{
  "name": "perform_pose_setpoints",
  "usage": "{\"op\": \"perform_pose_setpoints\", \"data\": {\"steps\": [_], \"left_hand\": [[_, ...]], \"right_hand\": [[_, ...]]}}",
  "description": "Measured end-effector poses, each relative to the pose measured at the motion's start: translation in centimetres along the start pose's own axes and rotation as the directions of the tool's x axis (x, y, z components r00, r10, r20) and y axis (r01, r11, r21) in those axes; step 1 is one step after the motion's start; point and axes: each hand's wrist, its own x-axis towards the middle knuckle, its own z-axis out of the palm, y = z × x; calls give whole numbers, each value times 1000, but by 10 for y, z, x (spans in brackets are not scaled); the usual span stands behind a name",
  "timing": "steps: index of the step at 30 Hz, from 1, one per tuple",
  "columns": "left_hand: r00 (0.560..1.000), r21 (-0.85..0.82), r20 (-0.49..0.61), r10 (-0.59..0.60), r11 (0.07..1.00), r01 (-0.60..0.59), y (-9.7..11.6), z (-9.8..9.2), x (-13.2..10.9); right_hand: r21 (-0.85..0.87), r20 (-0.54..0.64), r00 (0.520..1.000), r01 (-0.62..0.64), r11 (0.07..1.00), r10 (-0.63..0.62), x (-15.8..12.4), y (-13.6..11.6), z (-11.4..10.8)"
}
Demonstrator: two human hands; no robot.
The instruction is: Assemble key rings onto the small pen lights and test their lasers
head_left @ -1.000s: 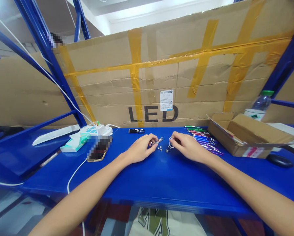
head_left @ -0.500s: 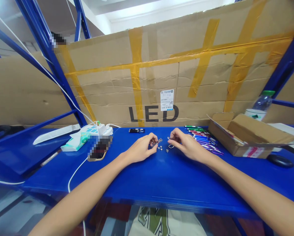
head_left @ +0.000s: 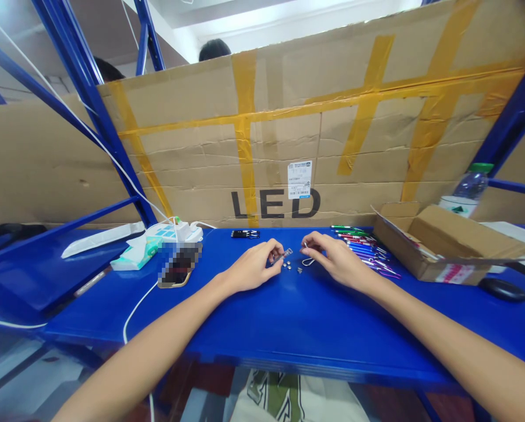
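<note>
Two hands are working over the blue worktop (head_left: pixel 289 328): the left hand (head_left: pixel 254 266) is pinching a small silver cylinder (head_left: pixel 285 255) just behind the tiny round silver parts (head_left: pixel 289 268), while the right hand (head_left: pixel 338 258), right of those parts, is pinching something too small to tell.

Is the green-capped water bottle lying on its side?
No, the water bottle stands upright, cap on top, behind the open cardboard box at the far right.
</note>
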Motion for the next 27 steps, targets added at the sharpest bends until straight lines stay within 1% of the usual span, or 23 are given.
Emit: {"op": "perform_pose_setpoints", "data": {"steps": [3, 8, 16, 24, 27], "left_hand": [[1000, 0, 6, -3, 1000, 3, 0, 0, 0], [1000, 0, 8, 3, 1000, -3, -1, 1, 0], [1000, -5, 4, 4, 1000, -4, -1, 2, -1], [1000, -4, 10, 12, 1000, -12, -2, 2, -1], [1000, -3, 9, 7, 1000, -7, -2, 2, -1]], "right_hand": [[22, -1, 1000, -3, 1000, 3, 0, -1, -1], [-6, -24, 999, 48, 999, -48, 0, -4, -3], [-18, -47, 998, 34, 999, -35, -1, -8, -3], [-21, -73, 994, 85, 996, -86, -1, -3, 0], [-11, -79, 993, 85, 996, -85, -1, -2, 1]]}}
